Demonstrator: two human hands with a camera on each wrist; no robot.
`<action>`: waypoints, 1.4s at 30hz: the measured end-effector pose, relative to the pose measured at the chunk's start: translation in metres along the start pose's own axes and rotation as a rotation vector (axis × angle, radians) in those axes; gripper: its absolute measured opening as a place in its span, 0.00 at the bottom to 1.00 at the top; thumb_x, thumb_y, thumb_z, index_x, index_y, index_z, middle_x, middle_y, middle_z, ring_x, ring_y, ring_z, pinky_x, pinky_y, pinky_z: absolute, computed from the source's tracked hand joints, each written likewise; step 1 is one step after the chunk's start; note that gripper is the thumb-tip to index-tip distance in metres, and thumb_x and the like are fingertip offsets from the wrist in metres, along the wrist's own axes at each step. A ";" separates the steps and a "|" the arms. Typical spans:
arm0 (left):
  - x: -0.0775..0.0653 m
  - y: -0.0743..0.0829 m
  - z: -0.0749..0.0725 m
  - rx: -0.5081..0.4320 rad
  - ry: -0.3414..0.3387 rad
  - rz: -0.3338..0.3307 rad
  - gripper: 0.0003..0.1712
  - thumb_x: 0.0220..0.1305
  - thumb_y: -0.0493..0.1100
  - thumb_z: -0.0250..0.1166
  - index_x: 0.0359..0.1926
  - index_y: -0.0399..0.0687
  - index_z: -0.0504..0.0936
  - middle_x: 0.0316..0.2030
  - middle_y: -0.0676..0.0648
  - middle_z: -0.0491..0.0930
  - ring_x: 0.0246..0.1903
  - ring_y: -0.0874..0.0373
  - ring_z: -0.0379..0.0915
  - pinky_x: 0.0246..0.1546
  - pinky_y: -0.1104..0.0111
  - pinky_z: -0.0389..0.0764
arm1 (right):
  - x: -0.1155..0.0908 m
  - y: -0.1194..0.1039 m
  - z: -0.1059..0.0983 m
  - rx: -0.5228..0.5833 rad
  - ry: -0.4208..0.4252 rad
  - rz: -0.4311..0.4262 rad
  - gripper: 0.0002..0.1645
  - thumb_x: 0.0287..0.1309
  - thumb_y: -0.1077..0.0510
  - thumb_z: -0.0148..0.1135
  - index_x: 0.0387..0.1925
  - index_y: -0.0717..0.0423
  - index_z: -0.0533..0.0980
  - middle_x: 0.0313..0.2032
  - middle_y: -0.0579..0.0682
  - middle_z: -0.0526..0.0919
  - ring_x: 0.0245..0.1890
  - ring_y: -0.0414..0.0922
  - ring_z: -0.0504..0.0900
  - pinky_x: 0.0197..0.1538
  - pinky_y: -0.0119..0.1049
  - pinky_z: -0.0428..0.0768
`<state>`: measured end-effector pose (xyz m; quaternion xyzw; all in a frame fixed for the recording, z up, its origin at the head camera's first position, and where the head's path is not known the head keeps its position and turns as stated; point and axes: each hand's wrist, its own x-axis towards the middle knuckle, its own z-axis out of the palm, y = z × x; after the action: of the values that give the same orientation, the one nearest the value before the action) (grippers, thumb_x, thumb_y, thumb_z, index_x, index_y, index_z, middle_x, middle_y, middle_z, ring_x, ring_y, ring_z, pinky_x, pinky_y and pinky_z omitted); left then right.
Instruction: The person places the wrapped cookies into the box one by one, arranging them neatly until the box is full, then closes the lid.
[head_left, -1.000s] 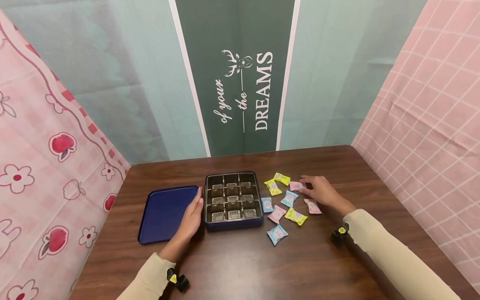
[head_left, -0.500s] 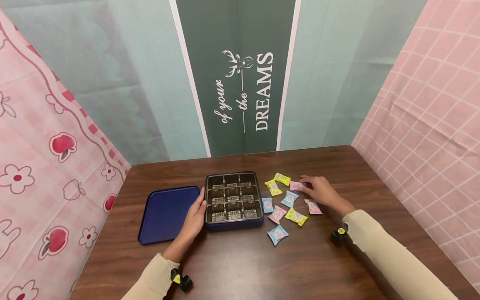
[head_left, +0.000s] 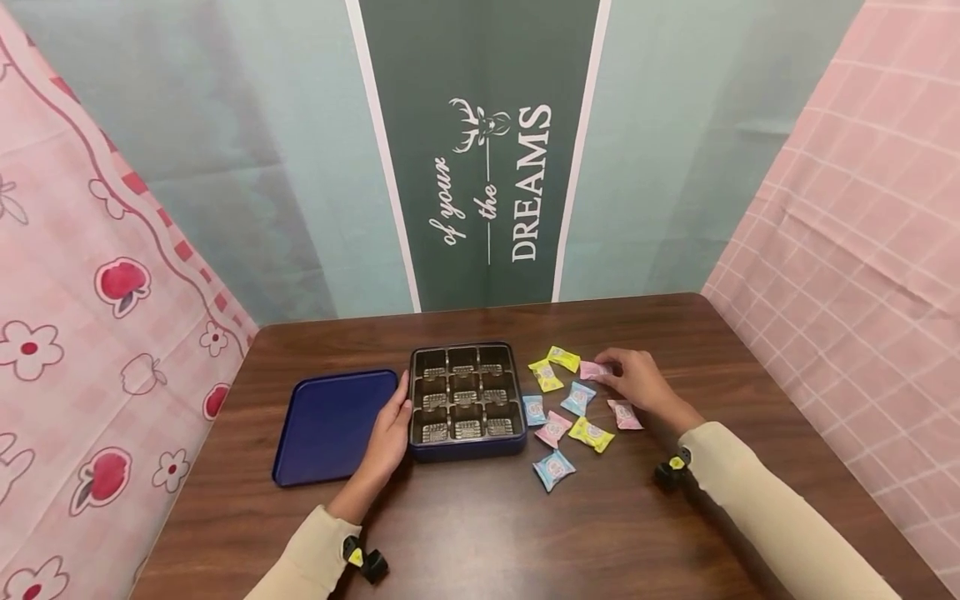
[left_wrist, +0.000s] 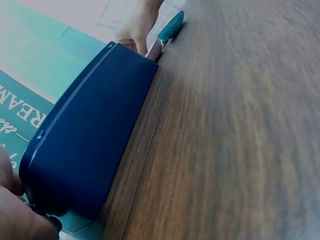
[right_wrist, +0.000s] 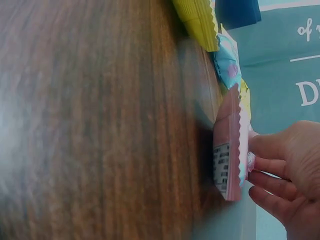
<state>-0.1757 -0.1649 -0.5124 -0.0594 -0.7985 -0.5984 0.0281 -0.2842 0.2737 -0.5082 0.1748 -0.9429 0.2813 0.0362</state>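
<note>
My left hand (head_left: 388, 437) lies along the left side of a dark blue box (head_left: 467, 452), fingers extended and touching its wall. Inside the box is a black tray with square compartments, which hold nothing. In the left wrist view the box's side wall (left_wrist: 90, 135) fills the middle, with part of the left hand (left_wrist: 20, 215) at its corner. Right of the box, my right hand (head_left: 637, 382) pinches the end of a pink wrapped candy (head_left: 592, 371). In the right wrist view, another pink candy (right_wrist: 229, 150) partly hides the right hand's (right_wrist: 295, 175) fingertips.
A blue lid (head_left: 337, 429) lies left of the box. Between box and right hand are several wrapped candies, including a yellow candy (head_left: 592, 434), a blue candy (head_left: 553, 470) and a pink candy (head_left: 553, 428). Patterned cloths surround the brown wooden table (head_left: 480, 525).
My left hand has shifted slightly right, from over the lid's edge to against the box. The right hand's fingers have drawn in on the pink candy, which stays almost in place.
</note>
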 end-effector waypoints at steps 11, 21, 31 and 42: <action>0.002 -0.003 0.001 -0.029 0.010 0.012 0.31 0.81 0.33 0.42 0.78 0.31 0.47 0.78 0.33 0.44 0.77 0.37 0.36 0.74 0.43 0.43 | 0.001 -0.001 0.002 0.001 0.037 -0.017 0.22 0.53 0.66 0.76 0.51 0.65 0.84 0.41 0.57 0.83 0.34 0.50 0.76 0.38 0.42 0.77; -0.001 0.001 -0.002 -0.040 0.009 0.029 0.31 0.82 0.35 0.43 0.79 0.33 0.47 0.78 0.34 0.44 0.78 0.38 0.37 0.74 0.44 0.45 | 0.001 -0.002 0.002 0.049 0.071 0.046 0.18 0.59 0.68 0.71 0.52 0.65 0.83 0.41 0.60 0.86 0.34 0.51 0.77 0.38 0.44 0.78; 0.001 0.002 -0.002 -0.054 0.007 0.028 0.31 0.82 0.36 0.43 0.79 0.34 0.47 0.79 0.35 0.44 0.78 0.38 0.36 0.74 0.44 0.44 | 0.003 0.000 0.000 0.121 0.082 0.140 0.16 0.63 0.68 0.67 0.52 0.65 0.81 0.43 0.62 0.85 0.37 0.53 0.78 0.40 0.42 0.78; 0.001 0.001 -0.002 -0.050 0.000 0.027 0.31 0.82 0.33 0.42 0.79 0.32 0.46 0.78 0.33 0.44 0.77 0.36 0.36 0.73 0.42 0.45 | 0.004 -0.003 -0.004 0.276 0.102 0.296 0.17 0.67 0.62 0.65 0.55 0.64 0.81 0.47 0.64 0.84 0.42 0.55 0.80 0.41 0.37 0.82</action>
<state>-0.1768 -0.1661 -0.5106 -0.0709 -0.7824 -0.6177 0.0350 -0.2869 0.2727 -0.5027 0.0231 -0.9076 0.4188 0.0180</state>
